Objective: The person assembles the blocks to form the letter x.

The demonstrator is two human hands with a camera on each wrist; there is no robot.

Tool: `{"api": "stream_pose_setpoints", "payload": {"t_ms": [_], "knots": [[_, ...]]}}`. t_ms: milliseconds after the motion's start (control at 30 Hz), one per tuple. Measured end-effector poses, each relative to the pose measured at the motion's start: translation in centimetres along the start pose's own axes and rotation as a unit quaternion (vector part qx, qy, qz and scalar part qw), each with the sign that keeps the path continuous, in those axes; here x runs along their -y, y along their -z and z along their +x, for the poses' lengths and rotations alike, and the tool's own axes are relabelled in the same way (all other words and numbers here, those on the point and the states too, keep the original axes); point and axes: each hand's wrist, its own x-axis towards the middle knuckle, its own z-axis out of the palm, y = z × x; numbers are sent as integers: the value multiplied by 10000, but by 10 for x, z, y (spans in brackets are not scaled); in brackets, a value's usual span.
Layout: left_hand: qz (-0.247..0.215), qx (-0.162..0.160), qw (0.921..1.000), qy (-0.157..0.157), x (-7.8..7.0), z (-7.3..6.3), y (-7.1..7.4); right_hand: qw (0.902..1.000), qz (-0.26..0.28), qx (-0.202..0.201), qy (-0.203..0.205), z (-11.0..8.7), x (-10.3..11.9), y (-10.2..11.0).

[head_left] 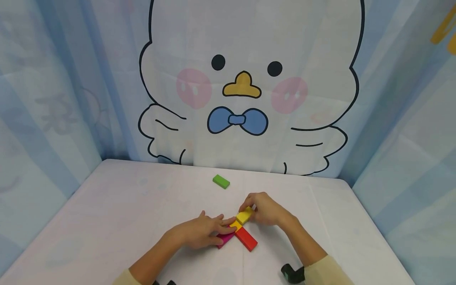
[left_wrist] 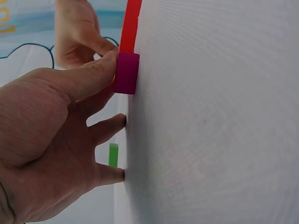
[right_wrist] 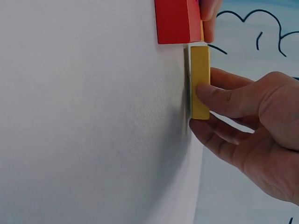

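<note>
My right hand (head_left: 267, 208) pinches a yellow block (head_left: 244, 215) between thumb and fingers, close above the table in the right wrist view (right_wrist: 200, 84). That block is beside an orange block (head_left: 236, 226). My left hand (head_left: 201, 231) reaches in from the other side with fingers spread. Its thumb presses on top of a magenta block (left_wrist: 126, 73), two fingertips touch the orange block, and the other fingers rest on the table. A red block (head_left: 246, 239) extends from the orange one toward the front right. My left hand partly covers the magenta and orange blocks.
A green block (head_left: 221, 181) lies apart near the back of the white-covered table (head_left: 117, 209). Behind the table hangs a curtain (head_left: 249, 146) with a cartoon bird, and blue curtains flank both sides. A black object (head_left: 293, 274) shows by my right sleeve.
</note>
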Motion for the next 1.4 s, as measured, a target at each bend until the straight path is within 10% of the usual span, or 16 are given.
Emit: {"api": "stream_pose_setpoints", "payload": {"t_ms": [1400], "knots": [[-14,-5,10000,-46,1,0,-1,9996,190,213,-87,-7,5,-3]]}}
